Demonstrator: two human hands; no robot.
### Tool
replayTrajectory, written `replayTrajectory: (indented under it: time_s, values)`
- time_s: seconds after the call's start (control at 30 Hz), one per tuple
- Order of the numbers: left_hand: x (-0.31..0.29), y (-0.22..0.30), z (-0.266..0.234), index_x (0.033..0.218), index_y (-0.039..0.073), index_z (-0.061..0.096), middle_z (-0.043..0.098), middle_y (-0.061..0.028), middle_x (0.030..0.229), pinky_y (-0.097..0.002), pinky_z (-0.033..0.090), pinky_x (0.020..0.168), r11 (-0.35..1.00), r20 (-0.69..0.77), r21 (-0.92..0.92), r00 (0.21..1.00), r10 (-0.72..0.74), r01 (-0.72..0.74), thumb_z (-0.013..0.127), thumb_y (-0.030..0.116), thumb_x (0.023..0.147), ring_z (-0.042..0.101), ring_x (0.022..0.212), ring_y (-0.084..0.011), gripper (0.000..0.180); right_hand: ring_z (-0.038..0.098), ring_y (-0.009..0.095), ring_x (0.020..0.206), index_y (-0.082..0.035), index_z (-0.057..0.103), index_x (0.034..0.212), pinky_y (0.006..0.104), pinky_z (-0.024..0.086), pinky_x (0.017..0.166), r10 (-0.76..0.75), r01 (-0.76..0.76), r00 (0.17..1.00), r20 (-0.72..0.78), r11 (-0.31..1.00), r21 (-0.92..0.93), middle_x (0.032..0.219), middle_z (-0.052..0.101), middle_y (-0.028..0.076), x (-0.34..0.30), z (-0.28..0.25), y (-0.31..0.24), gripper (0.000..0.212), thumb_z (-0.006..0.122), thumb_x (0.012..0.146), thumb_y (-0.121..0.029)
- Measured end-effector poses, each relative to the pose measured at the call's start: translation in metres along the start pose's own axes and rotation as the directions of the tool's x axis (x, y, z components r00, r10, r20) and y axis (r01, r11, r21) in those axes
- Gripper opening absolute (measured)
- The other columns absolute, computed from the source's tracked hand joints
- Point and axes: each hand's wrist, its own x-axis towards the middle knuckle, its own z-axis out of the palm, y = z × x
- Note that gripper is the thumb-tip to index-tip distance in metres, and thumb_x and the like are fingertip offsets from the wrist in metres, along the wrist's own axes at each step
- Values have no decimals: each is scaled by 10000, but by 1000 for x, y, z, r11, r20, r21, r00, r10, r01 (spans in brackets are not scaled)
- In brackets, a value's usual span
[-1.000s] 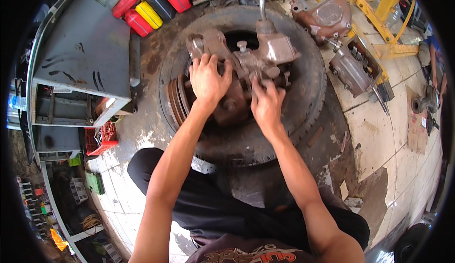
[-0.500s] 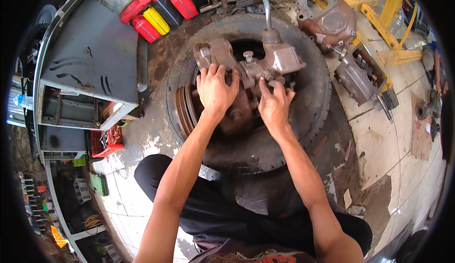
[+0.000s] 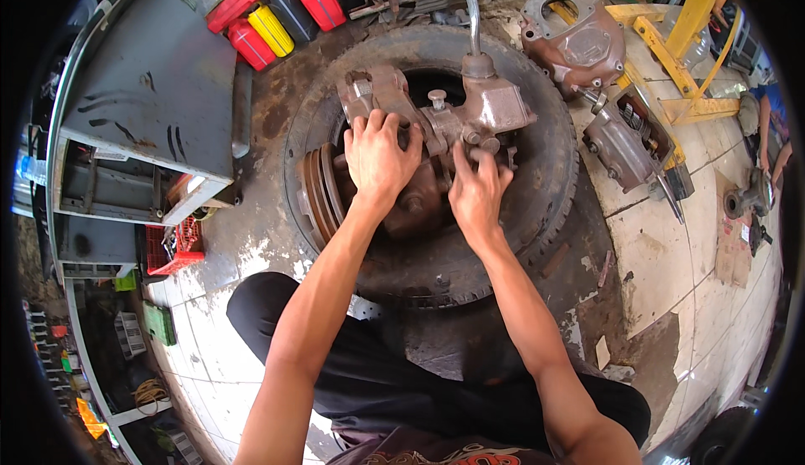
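A heavy metal assembly (image 3: 434,136), painted reddish brown, lies in the middle of a worn black rubber tire (image 3: 549,159) on the floor. Its surface mixes blocky castings, round bolt heads and, at its left, a grooved disc (image 3: 314,192); a smooth, bare-metal lever (image 3: 473,20) rises from its far side. The left hand (image 3: 379,161) arches over the casing, fingers bent, thumb apart. The right hand (image 3: 480,195) touches beside the round knobs, index finger extended, the others curled — whether either hand grips anything, I cannot tell. Fingertips and the assembly's underside are hidden. To the right sit a bell-shaped housing (image 3: 579,46) and an open casing (image 3: 625,148); another person's arms (image 3: 765,134) are cut off at the dark rim.
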Motion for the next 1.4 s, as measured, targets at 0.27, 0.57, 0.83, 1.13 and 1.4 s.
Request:
replayTrajectory:
  time_s: [0.27, 0.57, 0.83, 1.13, 1.4]
  values:
    - [-3, -3, 2, 920, 66, 738, 652, -99, 968, -459, 470, 883, 1000, -26, 16, 1000, 5, -5, 727, 353, 861, 607, 975, -327, 293, 592, 282, 1004, -113, 670, 1334, 456, 357, 886, 75, -75, 997, -15, 997, -4, 1068, 606, 137, -2, 5, -11, 522, 697, 822, -19]
    - [-9, -2, 0, 911, 67, 742, 658, -94, 964, -450, 465, 866, 1000, -16, 5, 1000, 16, -16, 737, 360, 848, 601, 980, -320, 300, 588, 283, 1027, -113, 678, 1327, 453, 358, 893, 120, -120, 993, 0, 991, -50, 1084, 600, 135, -10, 2, -20, 558, 723, 778, -24]
    - [2, 1, 1, 875, 68, 724, 654, -87, 949, -458, 458, 876, 999, -46, -30, 999, 29, -31, 720, 355, 855, 593, 971, -322, 288, 590, 250, 995, -122, 688, 1314, 437, 332, 877, 163, -164, 986, -33, 986, -39, 1071, 605, 118, -8, 7, -21, 538, 716, 788, -13]
    - [-2, 3, -3, 876, 79, 730, 641, -87, 924, -441, 454, 868, 1000, -17, -22, 1000, 7, -8, 730, 354, 849, 593, 948, -316, 276, 599, 296, 1025, -100, 697, 1303, 451, 343, 883, 208, -208, 978, -3, 978, -33, 1088, 608, 143, -18, 7, -30, 474, 673, 841, 0]
    - [-1, 5, -3, 893, 65, 725, 652, -91, 953, -459, 453, 872, 1000, -17, -28, 1000, 7, -8, 722, 347, 857, 594, 951, -323, 285, 592, 284, 991, -152, 673, 1336, 460, 342, 874, 213, -214, 977, -18, 977, -23, 1045, 585, 135, -13, 10, -26, 532, 695, 821, -20]
